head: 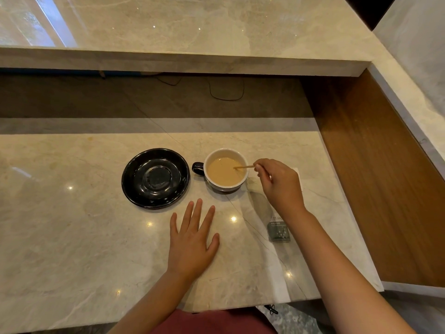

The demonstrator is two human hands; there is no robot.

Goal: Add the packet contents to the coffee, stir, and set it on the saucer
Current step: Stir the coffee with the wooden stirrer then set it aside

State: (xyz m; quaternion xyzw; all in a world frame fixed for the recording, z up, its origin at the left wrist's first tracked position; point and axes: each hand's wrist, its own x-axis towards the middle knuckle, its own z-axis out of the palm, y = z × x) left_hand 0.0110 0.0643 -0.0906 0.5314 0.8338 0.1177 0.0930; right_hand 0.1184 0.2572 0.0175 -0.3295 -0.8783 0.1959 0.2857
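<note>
A dark cup (226, 185) with a white inside holds light brown coffee and stands on the marble counter, its handle pointing left. My right hand (279, 184) pinches a thin wooden stir stick (244, 167) whose tip dips into the coffee. Left of the cup sits an empty glossy black saucer (134, 186). My left hand (192, 239) rests flat on the counter below the cup, fingers spread, holding nothing. A grey packet (278, 231) lies on the counter under my right forearm, partly hidden.
A raised marble ledge (192, 61) runs across the back above a dark recess with loose cables. A wooden side panel (375, 179) borders the counter on the right. The counter's front edge is close to my body.
</note>
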